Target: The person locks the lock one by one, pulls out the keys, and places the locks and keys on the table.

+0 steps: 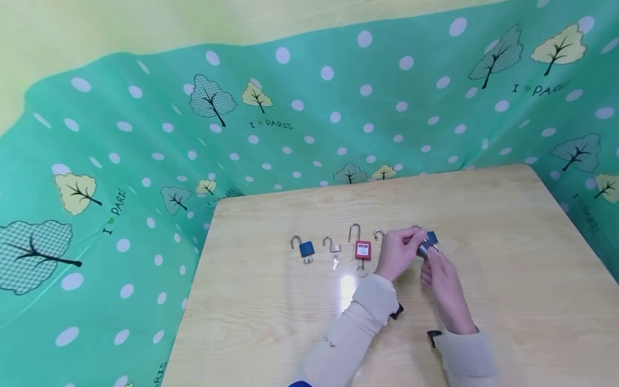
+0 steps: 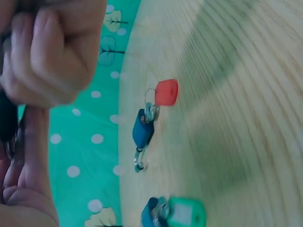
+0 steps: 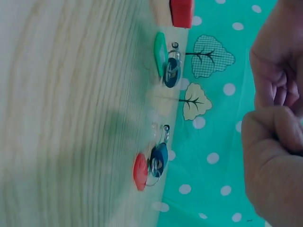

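Fingertips of the left hand (image 1: 399, 250) and right hand (image 1: 442, 277) pinch a small dark object (image 1: 424, 249), apparently a padlock, held between them and largely covered. Uneven pressure could twist it loose; a slackened pinch could drop it. Just beyond the fingers lies a blue padlock (image 1: 432, 237), which a fall might knock. Leftward of the left fingers, a red padlock (image 1: 363, 250) might be dragged should the sleeve (image 1: 374, 298) sweep sideways against its open shackle.

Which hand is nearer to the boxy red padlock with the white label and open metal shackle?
The left hand. It is just to the right of the red padlock, not touching it; the right hand is farther right.
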The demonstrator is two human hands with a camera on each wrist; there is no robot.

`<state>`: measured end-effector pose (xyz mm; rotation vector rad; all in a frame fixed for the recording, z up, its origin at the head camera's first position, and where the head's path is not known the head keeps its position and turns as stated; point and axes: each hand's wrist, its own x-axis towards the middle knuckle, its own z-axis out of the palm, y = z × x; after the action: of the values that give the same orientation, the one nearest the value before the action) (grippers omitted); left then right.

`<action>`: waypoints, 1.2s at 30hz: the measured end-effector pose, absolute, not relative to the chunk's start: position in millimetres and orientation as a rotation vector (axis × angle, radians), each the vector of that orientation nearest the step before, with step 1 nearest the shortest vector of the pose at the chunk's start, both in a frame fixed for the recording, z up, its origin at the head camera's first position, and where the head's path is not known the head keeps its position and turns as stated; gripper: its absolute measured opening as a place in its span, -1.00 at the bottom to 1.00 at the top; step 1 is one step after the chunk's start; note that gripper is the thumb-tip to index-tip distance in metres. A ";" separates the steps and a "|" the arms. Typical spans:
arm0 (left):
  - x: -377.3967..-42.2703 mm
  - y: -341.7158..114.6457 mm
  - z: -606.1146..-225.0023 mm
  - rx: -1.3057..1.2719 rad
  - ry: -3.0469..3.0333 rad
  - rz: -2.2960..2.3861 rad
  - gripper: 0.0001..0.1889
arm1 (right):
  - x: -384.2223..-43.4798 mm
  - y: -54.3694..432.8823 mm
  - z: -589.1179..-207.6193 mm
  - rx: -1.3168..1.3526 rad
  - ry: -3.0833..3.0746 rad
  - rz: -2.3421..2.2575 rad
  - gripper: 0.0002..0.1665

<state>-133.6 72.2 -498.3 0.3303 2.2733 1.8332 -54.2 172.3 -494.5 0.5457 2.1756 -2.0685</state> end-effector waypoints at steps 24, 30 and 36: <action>-116.4 57.2 -511.4 0.454 2.390 1.589 -0.37 | -41.6 171.2 -480.6 0.392 2.146 -2.036 -0.43; -119.5 51.2 -502.9 0.532 2.314 1.648 -0.42 | -41.9 159.4 -481.2 0.322 2.062 -2.147 -0.42; -131.6 49.6 -489.7 0.661 2.366 1.458 -0.42 | -41.2 159.3 -488.4 0.219 1.945 -2.330 -0.43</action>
<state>-131.6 49.6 -489.7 0.6608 2.3664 1.4576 -41.2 159.3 -488.4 0.2189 1.9450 -2.3300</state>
